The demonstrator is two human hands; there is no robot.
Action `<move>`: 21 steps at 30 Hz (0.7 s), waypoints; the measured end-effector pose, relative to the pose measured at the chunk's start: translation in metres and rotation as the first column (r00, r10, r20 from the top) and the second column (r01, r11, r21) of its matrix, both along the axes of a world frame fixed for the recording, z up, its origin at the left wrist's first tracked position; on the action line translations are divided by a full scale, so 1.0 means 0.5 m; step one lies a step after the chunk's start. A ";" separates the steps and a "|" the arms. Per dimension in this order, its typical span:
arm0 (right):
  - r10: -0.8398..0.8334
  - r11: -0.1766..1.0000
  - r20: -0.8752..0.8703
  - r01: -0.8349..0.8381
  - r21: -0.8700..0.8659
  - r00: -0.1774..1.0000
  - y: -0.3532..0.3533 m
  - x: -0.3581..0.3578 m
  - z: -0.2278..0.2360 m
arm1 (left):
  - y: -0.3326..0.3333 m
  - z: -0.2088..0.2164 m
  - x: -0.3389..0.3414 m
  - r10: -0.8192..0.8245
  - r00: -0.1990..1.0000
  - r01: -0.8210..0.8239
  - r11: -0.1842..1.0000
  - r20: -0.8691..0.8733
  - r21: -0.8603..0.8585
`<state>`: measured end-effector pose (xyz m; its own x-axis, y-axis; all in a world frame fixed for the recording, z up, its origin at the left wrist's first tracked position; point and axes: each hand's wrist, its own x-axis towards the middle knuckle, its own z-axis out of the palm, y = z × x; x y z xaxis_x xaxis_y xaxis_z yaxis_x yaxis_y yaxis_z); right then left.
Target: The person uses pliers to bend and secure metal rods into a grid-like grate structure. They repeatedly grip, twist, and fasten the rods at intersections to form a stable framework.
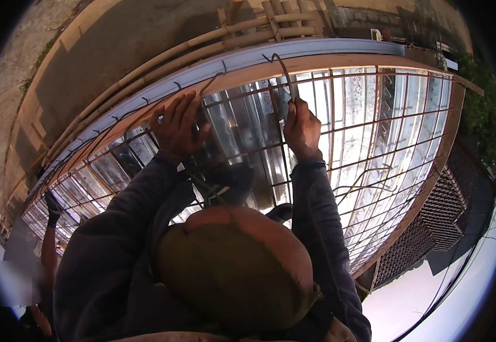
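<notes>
A grid of thin rusty steel bars (357,121) lies over shiny corrugated metal sheeting (248,111). My right hand (303,130) is closed around a bent steel rod (285,71), whose hooked upper end reaches over the wooden edge board (248,68). To its left, my left hand (176,128) lies open with fingers stretched toward that board, nearest to the outer bars. Between the hands, another hooked bar (211,77) rises at the board. A large dark rounded shape (231,273) in the lower middle hides part of the grid.
Beyond the board runs a pale blue-grey metal channel (339,47), then bamboo poles (202,50). Loose bent rods (363,181) lie on the grid at right. Another person's arm (49,251) shows at far left. Tiled roofs (439,208) stand past the right edge.
</notes>
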<state>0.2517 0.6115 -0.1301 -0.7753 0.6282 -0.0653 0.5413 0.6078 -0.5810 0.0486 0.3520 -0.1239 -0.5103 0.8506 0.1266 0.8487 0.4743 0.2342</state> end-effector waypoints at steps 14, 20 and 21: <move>-0.021 1.000 0.183 0.016 0.027 0.983 0.007 -0.030 0.010 | 0.006 0.022 0.007 0.040 0.997 -0.043 0.998 0.060 0.039; -0.116 0.953 0.104 0.140 -0.268 0.988 0.011 -0.028 0.052 | 0.109 0.079 -0.056 0.083 0.910 -0.181 0.961 0.405 0.210; -0.175 0.935 0.065 0.186 -0.301 0.982 0.002 -0.021 0.048 | 0.152 0.090 -0.076 0.078 0.869 -0.211 0.952 0.489 0.222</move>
